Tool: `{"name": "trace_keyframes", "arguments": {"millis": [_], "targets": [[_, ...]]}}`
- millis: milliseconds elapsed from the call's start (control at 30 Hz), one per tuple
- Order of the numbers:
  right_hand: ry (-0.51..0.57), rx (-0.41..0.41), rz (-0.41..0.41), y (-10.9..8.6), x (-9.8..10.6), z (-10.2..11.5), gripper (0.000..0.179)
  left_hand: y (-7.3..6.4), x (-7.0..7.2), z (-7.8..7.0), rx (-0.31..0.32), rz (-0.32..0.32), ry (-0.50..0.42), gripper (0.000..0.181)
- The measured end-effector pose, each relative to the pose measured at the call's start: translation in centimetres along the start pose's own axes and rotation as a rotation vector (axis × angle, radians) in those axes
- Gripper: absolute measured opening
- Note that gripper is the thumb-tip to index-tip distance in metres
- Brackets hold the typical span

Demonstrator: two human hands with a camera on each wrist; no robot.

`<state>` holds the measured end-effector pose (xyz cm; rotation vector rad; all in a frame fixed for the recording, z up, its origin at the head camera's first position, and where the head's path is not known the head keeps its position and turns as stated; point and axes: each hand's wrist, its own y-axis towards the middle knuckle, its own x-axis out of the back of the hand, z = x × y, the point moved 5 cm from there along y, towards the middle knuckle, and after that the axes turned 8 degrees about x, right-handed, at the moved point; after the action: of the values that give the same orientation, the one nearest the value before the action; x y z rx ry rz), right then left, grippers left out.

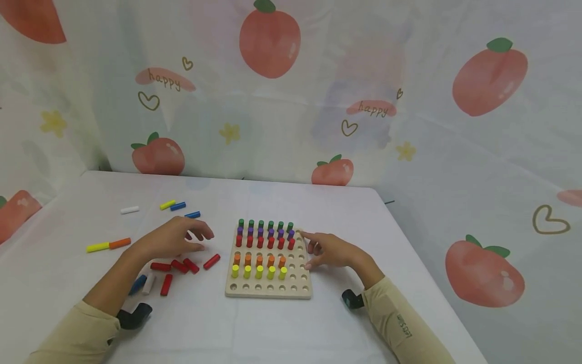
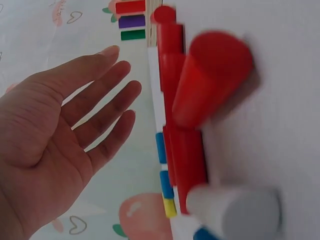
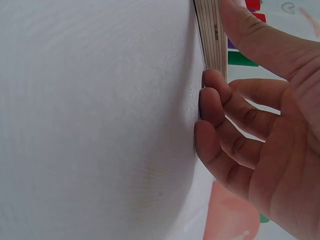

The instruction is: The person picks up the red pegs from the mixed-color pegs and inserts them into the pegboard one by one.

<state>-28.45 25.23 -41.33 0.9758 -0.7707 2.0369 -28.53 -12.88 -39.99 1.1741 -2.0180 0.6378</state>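
Observation:
A square wooden pegboard [image 1: 268, 292] lies on the table with rows of green, purple, red, orange and yellow pegs standing in its holes. My right hand [image 1: 334, 250] rests at the board's right side, index fingertip at the far right corner and thumb at the edge lower down. In the right wrist view its other fingers [image 3: 210, 142] bend loosely beside the board's layered edge [image 3: 212, 30]. Left of the board, my left hand [image 1: 175, 238] hovers over loose red pegs [image 1: 211, 261], holding nothing. The left wrist view shows its fingers [image 2: 112, 135] spread apart.
Near the left forearm lie a blue peg [image 1: 138, 284] and a white peg [image 1: 148, 284]. Farther left, a yellow peg [image 1: 97, 247] meets an orange peg [image 1: 120, 243] end to end. White, yellow and blue pegs [image 1: 178, 206] lie toward the back. A fruit-print curtain [image 1: 282, 116] hangs behind the table.

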Motion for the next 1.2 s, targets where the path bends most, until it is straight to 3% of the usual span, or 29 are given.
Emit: {"name": "trace_keyframes", "arguments": {"millis": [367, 800, 1200], "targets": [[-0.007, 0.011, -0.001, -0.2, 0.1, 0.1, 0.092, -2.8, 2.0, 2.6, 0.022, 0.008, -0.004, 0.030], [0.005, 0.023, -0.004, -0.2, 0.3, 0.5, 0.092, -4.1, 1.8, 4.8, 0.105, 0.004, 0.001, 0.033], [0.003, 0.019, -0.002, -0.2, 0.0, 0.3, 0.092, -4.2, 1.9, 5.0, 0.089, -0.017, 0.007, 0.035]]}}
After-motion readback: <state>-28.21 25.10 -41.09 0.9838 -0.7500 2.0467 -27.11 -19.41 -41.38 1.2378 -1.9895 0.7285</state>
